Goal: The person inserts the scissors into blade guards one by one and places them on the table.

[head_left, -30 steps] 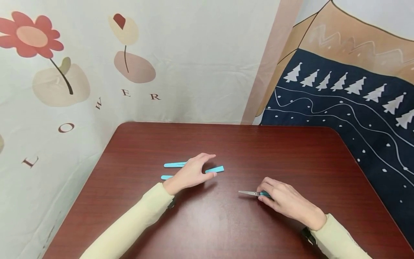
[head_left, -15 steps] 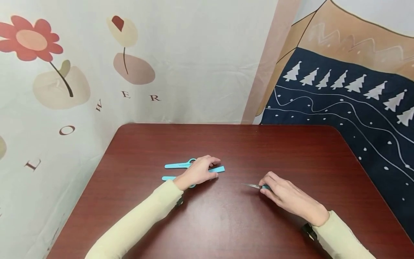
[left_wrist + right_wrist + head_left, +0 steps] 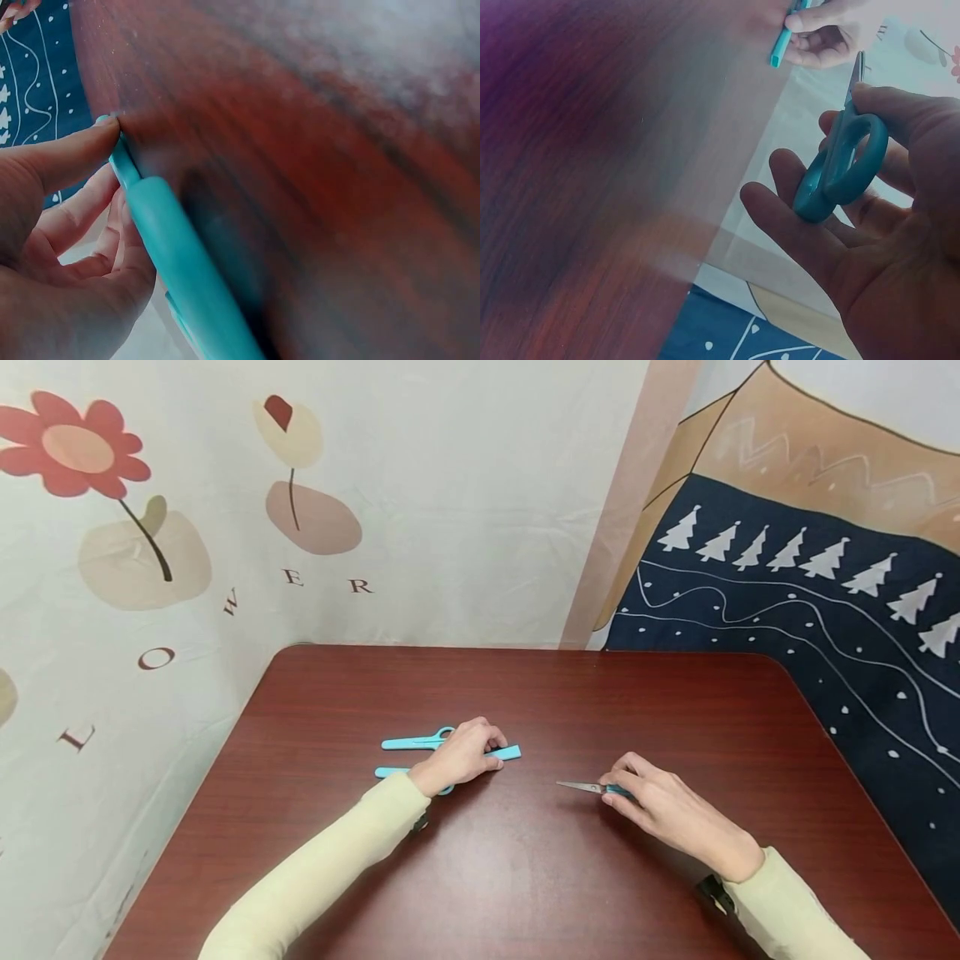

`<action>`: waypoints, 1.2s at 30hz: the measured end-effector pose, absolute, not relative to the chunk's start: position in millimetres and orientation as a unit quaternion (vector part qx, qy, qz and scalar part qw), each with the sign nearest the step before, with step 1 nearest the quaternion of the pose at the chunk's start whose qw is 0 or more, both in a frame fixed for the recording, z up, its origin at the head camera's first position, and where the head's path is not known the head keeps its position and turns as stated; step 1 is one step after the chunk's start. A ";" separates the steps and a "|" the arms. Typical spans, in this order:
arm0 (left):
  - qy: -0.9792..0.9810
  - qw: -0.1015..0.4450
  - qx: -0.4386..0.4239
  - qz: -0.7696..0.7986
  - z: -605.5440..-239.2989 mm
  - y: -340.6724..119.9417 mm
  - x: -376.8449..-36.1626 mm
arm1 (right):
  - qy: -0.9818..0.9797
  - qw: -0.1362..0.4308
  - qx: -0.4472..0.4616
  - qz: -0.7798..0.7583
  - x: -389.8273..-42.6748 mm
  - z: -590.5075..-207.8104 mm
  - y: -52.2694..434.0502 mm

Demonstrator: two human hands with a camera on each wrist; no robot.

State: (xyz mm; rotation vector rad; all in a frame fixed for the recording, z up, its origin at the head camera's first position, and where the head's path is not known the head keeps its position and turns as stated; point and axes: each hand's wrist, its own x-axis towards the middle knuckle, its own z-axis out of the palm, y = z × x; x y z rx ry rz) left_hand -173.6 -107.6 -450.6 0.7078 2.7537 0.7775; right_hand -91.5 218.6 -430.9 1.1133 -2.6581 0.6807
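Observation:
My left hand pinches a light blue scissors cover between thumb and fingers, low over the table. In the left wrist view the thumb lies along its narrow teal edge, and a blurred teal shape fills the foreground. Thumb and fingers of my right hand grip a pair of small scissors by the teal handle. Their bare metal blades look closed and point left toward the cover, with a gap between. Left of the left hand lie two blue scissors: one far, one near, partly hidden by the wrist.
A reddish-brown wooden table with rounded far corners carries everything. Behind it hangs a pale flower-print cloth, with a dark blue tree-print cloth on the right.
My left hand has moved slightly right and curled its fingers onto the cover. My right hand has risen a little with the scissors, and its blades have shifted slightly upward in view.

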 end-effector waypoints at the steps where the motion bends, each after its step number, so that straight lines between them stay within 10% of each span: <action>1: 0.930 0.095 0.239 0.263 -450.5 -107.7 -173.7 | -0.894 0.093 0.375 0.229 -91.7 -431.0 218.5; 36: 0.894 0.025 0.239 0.379 -430.9 -133.1 -136.3 | -0.895 0.153 0.334 0.253 -104.8 -424.7 197.0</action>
